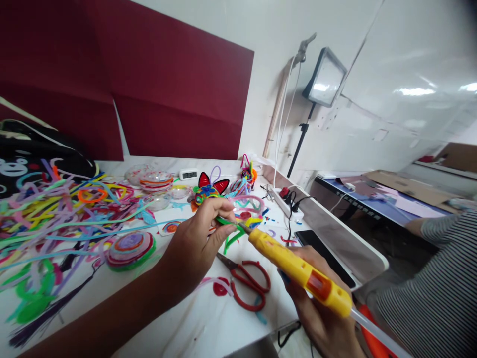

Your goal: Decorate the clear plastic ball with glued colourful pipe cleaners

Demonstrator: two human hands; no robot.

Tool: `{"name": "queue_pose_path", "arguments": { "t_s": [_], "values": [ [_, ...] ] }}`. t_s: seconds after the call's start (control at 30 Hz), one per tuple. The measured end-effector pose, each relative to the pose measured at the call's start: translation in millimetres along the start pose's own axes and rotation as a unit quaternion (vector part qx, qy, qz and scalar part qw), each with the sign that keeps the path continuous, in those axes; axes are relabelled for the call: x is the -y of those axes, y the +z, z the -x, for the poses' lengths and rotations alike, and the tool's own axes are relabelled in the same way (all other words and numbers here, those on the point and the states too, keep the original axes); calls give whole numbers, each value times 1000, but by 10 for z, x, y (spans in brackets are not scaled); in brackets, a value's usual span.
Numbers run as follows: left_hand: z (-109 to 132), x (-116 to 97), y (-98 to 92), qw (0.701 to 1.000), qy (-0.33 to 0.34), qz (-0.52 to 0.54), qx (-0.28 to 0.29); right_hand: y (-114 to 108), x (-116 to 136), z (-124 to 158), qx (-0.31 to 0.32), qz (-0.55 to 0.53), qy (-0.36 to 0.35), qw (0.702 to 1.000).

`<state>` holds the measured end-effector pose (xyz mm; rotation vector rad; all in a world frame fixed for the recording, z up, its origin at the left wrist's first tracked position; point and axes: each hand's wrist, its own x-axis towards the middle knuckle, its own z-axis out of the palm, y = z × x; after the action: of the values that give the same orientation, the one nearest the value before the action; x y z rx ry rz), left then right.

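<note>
Between thumb and fingers, my left hand pinches a green pipe cleaner above the white table. A yellow hot glue gun is gripped in my right hand, a glue stick poking out of its back. The gun's nozzle meets or nearly meets the green pipe cleaner; whether they touch I cannot tell. Below both hands lie scissors with red handles. Behind my left hand sits a colourful pipe-cleaner figure with red and black ears.
Loose pipe cleaners heap up on the left, beside a striped coil disc. A phone and a power strip lie along the right edge. At far right, another person's striped sleeve rests by a second table.
</note>
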<state>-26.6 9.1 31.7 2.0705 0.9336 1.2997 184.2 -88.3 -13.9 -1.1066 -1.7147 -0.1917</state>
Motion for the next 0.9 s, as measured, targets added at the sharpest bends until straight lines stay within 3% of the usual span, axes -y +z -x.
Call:
{"name": "queue_pose_path", "arguments": {
  "t_s": [0.9],
  "values": [
    [4, 39, 3, 999, 32, -7, -3, -10, 90, 16, -12, 35, 25, 999]
  ]
}}
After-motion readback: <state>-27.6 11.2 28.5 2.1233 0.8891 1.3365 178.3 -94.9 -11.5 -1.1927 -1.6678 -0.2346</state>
